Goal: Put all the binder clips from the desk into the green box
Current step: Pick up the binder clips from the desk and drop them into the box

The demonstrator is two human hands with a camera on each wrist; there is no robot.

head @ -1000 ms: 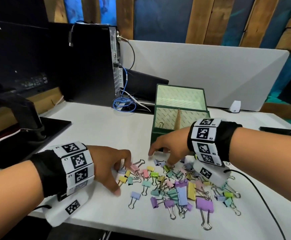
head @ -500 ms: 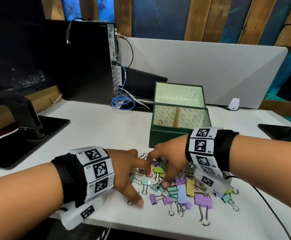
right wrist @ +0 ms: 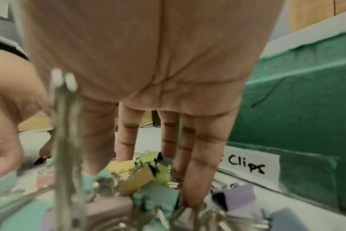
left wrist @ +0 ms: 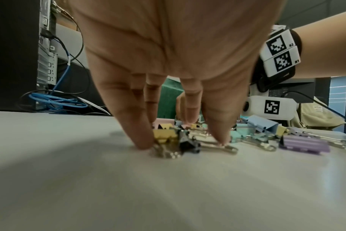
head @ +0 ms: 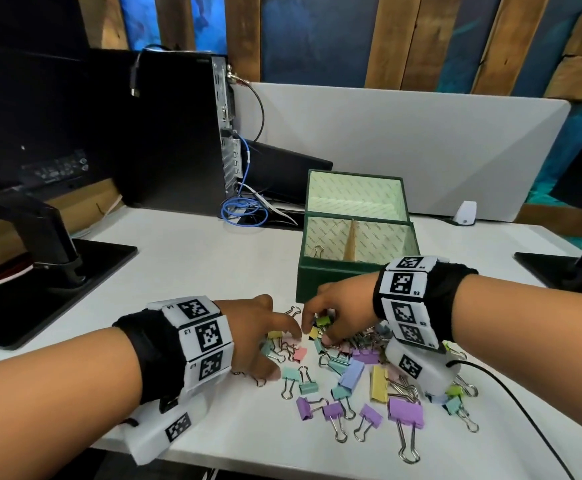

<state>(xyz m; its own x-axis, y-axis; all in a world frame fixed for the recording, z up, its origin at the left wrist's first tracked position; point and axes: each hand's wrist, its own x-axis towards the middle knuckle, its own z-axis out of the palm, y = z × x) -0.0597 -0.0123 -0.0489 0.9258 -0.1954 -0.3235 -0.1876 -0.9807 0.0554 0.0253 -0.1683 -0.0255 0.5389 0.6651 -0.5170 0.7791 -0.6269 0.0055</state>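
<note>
Both hands, left hand [head: 255, 336] and right hand [head: 339, 308], curl their fingers onto binder clips [head: 348, 372] before the green box [head: 331, 278].

Clips [head: 348, 372] heaped on desk [head: 185, 271] near front edge, just before box [head: 331, 282]. One clip [head: 318, 251] in box's left compartment. L hand [head: 258, 337] on heap's left side, R hand [head: 341, 306] on its back. PC tower [head: 178, 133] at back-left; monitor base [head: 40, 292] by left edge.
</note>
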